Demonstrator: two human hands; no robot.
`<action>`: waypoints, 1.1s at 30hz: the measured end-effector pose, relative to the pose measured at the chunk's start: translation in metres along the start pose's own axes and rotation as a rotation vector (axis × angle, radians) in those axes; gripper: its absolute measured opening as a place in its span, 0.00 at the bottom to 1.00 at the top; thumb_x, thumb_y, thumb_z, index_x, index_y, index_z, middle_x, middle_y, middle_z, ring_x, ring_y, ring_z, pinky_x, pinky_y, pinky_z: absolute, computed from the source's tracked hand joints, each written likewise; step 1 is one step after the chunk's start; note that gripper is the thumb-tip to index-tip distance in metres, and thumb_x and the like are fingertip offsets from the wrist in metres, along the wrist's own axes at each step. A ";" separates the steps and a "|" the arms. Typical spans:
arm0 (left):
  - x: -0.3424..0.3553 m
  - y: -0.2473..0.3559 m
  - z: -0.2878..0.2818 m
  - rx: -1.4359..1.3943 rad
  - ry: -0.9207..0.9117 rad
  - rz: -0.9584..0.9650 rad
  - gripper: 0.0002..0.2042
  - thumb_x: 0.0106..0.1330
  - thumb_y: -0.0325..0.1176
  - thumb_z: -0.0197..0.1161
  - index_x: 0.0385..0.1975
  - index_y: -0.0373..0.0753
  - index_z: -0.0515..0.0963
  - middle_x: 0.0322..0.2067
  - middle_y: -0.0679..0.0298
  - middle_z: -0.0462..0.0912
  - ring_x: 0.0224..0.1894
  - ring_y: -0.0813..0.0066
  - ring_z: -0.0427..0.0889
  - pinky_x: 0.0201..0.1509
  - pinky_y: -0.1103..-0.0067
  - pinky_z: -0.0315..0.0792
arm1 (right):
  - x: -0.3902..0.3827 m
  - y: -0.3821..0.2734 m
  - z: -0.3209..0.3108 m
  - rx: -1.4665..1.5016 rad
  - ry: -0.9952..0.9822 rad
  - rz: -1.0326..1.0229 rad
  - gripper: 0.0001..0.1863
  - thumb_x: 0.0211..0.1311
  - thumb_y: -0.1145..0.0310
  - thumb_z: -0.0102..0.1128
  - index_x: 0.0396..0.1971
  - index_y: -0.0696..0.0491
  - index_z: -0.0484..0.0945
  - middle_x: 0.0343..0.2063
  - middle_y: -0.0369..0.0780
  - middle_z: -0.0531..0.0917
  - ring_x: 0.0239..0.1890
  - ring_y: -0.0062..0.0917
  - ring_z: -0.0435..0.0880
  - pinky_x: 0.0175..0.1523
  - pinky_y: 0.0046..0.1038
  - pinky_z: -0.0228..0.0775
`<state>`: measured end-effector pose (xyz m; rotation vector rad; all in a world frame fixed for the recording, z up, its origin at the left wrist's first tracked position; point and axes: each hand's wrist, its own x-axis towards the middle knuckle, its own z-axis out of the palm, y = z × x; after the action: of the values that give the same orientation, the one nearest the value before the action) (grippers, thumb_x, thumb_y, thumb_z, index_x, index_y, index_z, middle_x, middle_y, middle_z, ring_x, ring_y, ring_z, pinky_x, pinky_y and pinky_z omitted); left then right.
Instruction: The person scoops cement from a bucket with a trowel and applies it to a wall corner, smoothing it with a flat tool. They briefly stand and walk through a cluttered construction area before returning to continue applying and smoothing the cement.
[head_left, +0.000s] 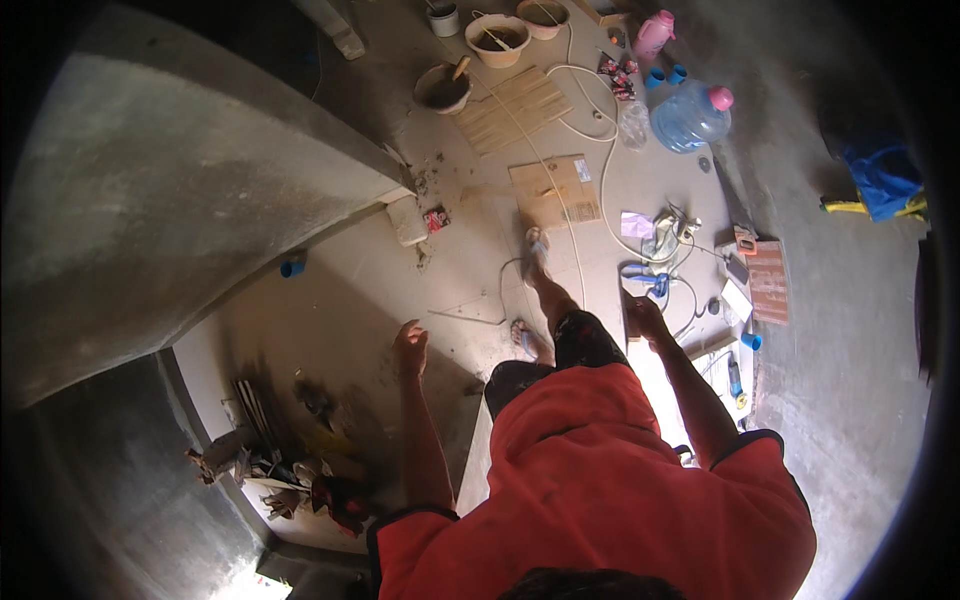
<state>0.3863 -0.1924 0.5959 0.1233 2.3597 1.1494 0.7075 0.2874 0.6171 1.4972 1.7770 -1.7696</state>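
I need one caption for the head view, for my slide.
Left hand and right hand held apart, cardboard and water jug on the floor ahead.

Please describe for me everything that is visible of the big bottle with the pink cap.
The big bottle looks like clear, blue-tinted plastic, with a rounded, ribbed body and a pink cap at its right end. It is on the floor, in the upper right of the picture, with two blue cups just beyond it and crumpled clear plastic to its left. Whether it stands or lies, and how full it is, I cannot tell.

Dim light, patchy glare, blackened curved edges.
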 end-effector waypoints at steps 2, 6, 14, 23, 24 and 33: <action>0.042 0.040 -0.012 0.015 0.012 0.005 0.19 0.62 0.32 0.66 0.54 0.37 0.76 0.38 0.57 0.82 0.39 0.70 0.81 0.47 0.74 0.75 | 0.045 -0.045 0.022 0.070 -0.056 -0.103 0.13 0.64 0.71 0.56 0.48 0.54 0.76 0.32 0.34 0.81 0.32 0.15 0.78 0.36 0.22 0.71; 0.103 0.087 0.000 -0.047 0.073 -0.191 0.18 0.64 0.33 0.65 0.54 0.37 0.76 0.45 0.58 0.81 0.44 0.68 0.80 0.52 0.72 0.74 | 0.181 -0.117 0.082 0.276 -0.252 -0.054 0.15 0.63 0.74 0.60 0.50 0.52 0.77 0.32 0.35 0.82 0.32 0.15 0.79 0.33 0.21 0.73; 0.356 -0.026 0.079 0.420 0.377 -0.014 0.26 0.65 0.42 0.65 0.60 0.36 0.70 0.55 0.51 0.72 0.55 0.55 0.74 0.60 0.63 0.70 | 0.499 -0.149 0.327 -0.078 -0.093 -0.161 0.20 0.62 0.62 0.63 0.52 0.53 0.77 0.43 0.45 0.85 0.41 0.29 0.84 0.46 0.32 0.75; 0.633 -0.229 0.161 0.895 0.830 0.453 0.59 0.54 0.58 0.72 0.73 0.36 0.36 0.73 0.42 0.29 0.74 0.39 0.30 0.69 0.38 0.38 | 0.610 -0.092 0.539 0.140 -0.335 -0.323 0.24 0.66 0.66 0.57 0.62 0.49 0.71 0.58 0.42 0.76 0.52 0.37 0.80 0.56 0.35 0.73; 0.649 -0.244 0.168 0.955 0.848 0.477 0.61 0.53 0.58 0.72 0.73 0.36 0.34 0.73 0.43 0.28 0.74 0.39 0.28 0.69 0.38 0.37 | 0.616 -0.087 0.551 0.103 -0.337 -0.326 0.24 0.67 0.66 0.56 0.63 0.49 0.70 0.56 0.42 0.77 0.51 0.36 0.80 0.56 0.35 0.72; 0.727 -0.314 0.189 1.016 0.920 0.746 0.65 0.51 0.59 0.73 0.72 0.36 0.27 0.72 0.41 0.26 0.74 0.40 0.28 0.71 0.42 0.36 | 0.666 -0.080 0.624 0.144 -0.318 -0.663 0.34 0.59 0.79 0.62 0.66 0.46 0.66 0.49 0.45 0.77 0.45 0.38 0.81 0.46 0.34 0.79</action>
<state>-0.1101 -0.0451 -0.0322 1.0850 3.6845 0.0292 0.0435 0.1045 0.0129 0.6184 2.1460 -2.3056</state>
